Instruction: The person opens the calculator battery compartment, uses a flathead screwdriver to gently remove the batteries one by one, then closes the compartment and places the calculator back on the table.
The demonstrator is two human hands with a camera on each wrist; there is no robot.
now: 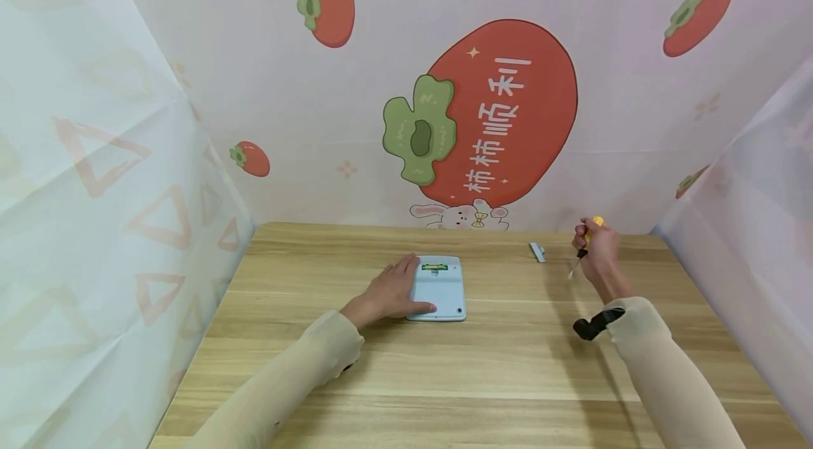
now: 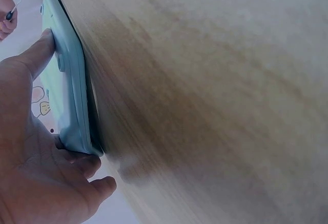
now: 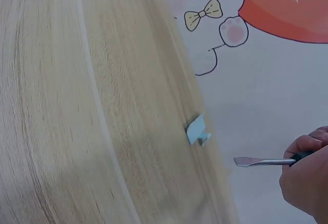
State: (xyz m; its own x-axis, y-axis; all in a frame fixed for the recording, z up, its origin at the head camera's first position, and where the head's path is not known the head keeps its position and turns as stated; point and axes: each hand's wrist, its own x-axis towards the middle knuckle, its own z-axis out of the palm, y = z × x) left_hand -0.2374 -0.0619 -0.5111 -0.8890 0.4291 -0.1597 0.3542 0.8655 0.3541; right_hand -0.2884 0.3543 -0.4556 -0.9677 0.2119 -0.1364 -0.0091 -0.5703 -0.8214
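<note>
A pale blue calculator [image 1: 437, 294] lies back side up on the table, with a green-and-yellow battery [image 1: 435, 267] showing in its uncovered compartment. My left hand [image 1: 395, 290] holds it by the left side, thumb over the near part and fingers at the far edge. In the left wrist view the fingertips curl round the end of the calculator [image 2: 66, 90]. At the right, my right hand [image 1: 598, 248] grips a flathead screwdriver [image 1: 593, 226] by its yellow and black handle. Its metal blade [image 3: 261, 161] points down over the table. A small pale blue battery cover [image 1: 537, 252] lies left of that hand.
The wood-grain table [image 1: 483, 378] ends at a white wall sheet [image 1: 317, 188] printed with persimmons and a rabbit. More white sheets hang at the left and right sides. A black strap [image 1: 597, 324] sits at the right sleeve's cuff.
</note>
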